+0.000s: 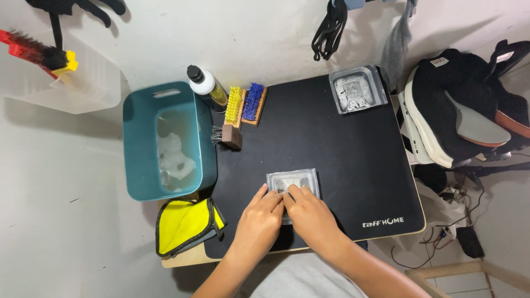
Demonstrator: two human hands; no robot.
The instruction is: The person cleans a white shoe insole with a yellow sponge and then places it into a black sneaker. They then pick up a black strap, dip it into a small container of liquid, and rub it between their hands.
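A small clear plastic tray [302,179] with something grey inside lies on the black mat [342,160] near the front edge. My left hand [261,216] and my right hand [310,214] rest side by side over its near half, fingertips pressing on it. What sits under the fingers is hidden.
A teal tub [138,160] of soapy water stands at the left. Behind it are a capped bottle [202,83], a yellow brush [234,105], a blue brush [254,102] and a dark brush [227,136]. A yellow cloth [185,223] lies front left; a second clear tray [358,88] back right.
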